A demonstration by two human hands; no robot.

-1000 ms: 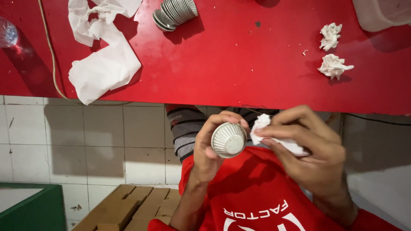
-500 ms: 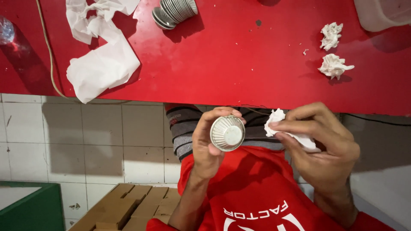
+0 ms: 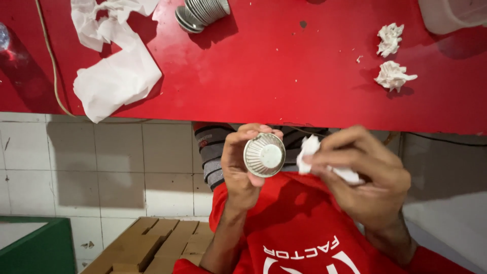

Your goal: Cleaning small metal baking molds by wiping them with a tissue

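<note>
Silvery fluted cup [image 3: 264, 155] sits gripped in the left hand [image 3: 242, 167], its fingers [image 3: 253, 131] curled round the rim, base turned outward. Just beside it, the right hand [image 3: 368, 175] pinches a white tissue wad [image 3: 308, 152], poised for wiping.

Red table [image 3: 284, 76] over pale tiled floor [image 3: 101, 162] (grubby) — cardboard boxes [image 3: 152, 248], green bin [image 3: 35, 251].

Two hands: left hand [image 3: 238, 170], right hand [image 3: 370, 177]. One fluted metal cup [image 3: 264, 155] in left hand; one stack of same cups [image 3: 203, 11] on red table [image 3: 284, 76]. One paper wad [image 3: 324, 160] in right hand; two crumpled wads [image 3: 390, 39] [image 3: 393, 76] on table. One large paper sheet [image 3: 114, 76]. One white tub [image 3: 451, 12]. One green bin [image 3: 35, 248]
</note>
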